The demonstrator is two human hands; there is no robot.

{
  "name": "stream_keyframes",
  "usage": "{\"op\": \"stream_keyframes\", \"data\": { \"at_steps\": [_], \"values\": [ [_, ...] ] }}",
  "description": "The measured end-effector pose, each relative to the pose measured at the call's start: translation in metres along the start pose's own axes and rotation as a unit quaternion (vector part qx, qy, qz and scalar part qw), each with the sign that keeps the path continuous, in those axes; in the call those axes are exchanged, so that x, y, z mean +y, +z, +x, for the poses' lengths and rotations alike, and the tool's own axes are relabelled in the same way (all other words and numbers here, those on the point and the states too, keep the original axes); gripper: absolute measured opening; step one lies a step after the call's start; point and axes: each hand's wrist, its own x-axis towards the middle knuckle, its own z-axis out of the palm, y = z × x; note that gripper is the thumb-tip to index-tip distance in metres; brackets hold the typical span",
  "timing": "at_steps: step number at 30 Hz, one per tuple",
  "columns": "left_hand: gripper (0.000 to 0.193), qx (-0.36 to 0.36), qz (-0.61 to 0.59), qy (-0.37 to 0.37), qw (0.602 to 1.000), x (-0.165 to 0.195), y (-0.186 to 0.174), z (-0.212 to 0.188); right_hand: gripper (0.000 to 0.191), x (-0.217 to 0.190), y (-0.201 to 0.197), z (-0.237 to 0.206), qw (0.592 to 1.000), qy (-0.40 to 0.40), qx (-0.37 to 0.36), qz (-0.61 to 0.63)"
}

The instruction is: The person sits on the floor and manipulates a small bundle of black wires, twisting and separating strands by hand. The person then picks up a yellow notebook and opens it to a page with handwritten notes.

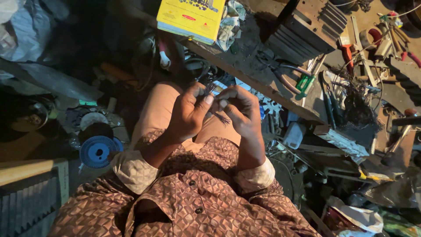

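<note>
Two bare hands meet above the person's lap. The left hand and right hand each pinch one thin bundle of dark wire strands between thumb and fingertips, closed tight on it. The bundle runs diagonally, its frayed ends fanning toward the upper left and lower right; its middle is hidden by fingers. One blue spool lies left, one yellow box sits on the cluttered workbench.
</note>
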Motion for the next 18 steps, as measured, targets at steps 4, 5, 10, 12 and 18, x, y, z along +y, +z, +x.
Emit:
{"op": "stream_keyframes", "data": {
  "at_steps": [4, 5, 10, 12, 18],
  "values": [
    [0.010, 0.000, 0.049, -0.030, 0.998, 0.005, 0.001, -0.001, 0.015, -0.006, 0.000, -0.006, 0.999, 0.020, -0.017, 0.021],
    [0.009, -0.001, 0.026, -0.032, 0.999, 0.006, 0.002, -0.001, 0.016, -0.007, 0.000, -0.007, 1.000, 0.017, -0.019, 0.017],
    [0.011, 0.006, 0.132, -0.011, 0.991, 0.012, 0.000, 0.000, 0.016, -0.007, -0.001, -0.008, 1.000, 0.022, -0.005, -0.007],
    [0.013, -0.001, 0.155, -0.045, 0.987, 0.013, 0.001, 0.000, 0.009, -0.004, 0.002, -0.008, 1.000, -0.009, 0.010, -0.028],
    [0.015, 0.022, 0.107, 0.022, 0.994, 0.013, 0.001, -0.001, 0.008, -0.008, 0.016, -0.010, 0.998, 0.020, 0.058, 0.011]
  ]
}}
